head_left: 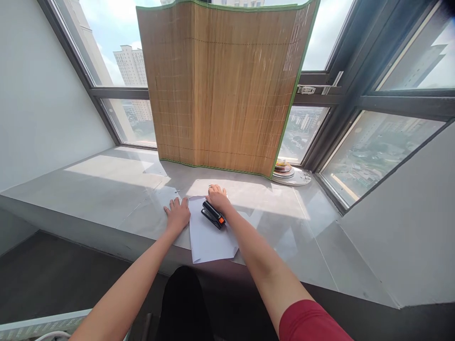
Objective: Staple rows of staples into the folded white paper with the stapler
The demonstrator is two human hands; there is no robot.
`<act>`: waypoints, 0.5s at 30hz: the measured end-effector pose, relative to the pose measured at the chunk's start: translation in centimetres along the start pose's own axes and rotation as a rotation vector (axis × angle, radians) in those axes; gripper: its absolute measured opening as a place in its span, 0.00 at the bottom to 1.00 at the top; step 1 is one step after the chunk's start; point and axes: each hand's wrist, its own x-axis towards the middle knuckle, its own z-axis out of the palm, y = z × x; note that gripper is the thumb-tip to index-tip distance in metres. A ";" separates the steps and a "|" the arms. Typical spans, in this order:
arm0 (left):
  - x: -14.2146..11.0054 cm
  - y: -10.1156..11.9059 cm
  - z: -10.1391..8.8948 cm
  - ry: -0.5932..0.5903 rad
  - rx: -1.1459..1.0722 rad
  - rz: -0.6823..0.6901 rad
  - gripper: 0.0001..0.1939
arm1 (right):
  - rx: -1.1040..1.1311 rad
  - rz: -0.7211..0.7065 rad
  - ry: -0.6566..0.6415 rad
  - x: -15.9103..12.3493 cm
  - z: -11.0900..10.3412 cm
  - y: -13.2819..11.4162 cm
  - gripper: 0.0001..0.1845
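White paper sheets [211,246] lie near the front edge of the pale windowsill [142,213]. On top of them rests a black stapler [213,214] with an orange part at its near end; neither hand grips it. My left hand [178,214] lies flat with fingers spread, beside the paper's left edge. Just beyond the stapler, my right hand [218,197] is closed at the far edge of the paper, its fingers curled downward. What those fingers hold, if anything, is too small to make out.
A bamboo mat [227,90] with green edging stands against the window. Stacked plates [291,176] sit at its right lower corner. Small dark bits [177,191] lie beyond my left hand. A white basket [46,324] is at the lower left.
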 end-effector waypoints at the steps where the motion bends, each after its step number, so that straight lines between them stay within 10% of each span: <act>1: 0.0 -0.1 0.0 0.002 -0.005 0.002 0.27 | -0.007 -0.004 0.009 -0.1 -0.1 0.1 0.24; 15: 0.1 -0.4 0.0 0.012 -0.031 0.010 0.27 | -0.180 0.202 0.054 -8.0 -4.9 7.4 0.18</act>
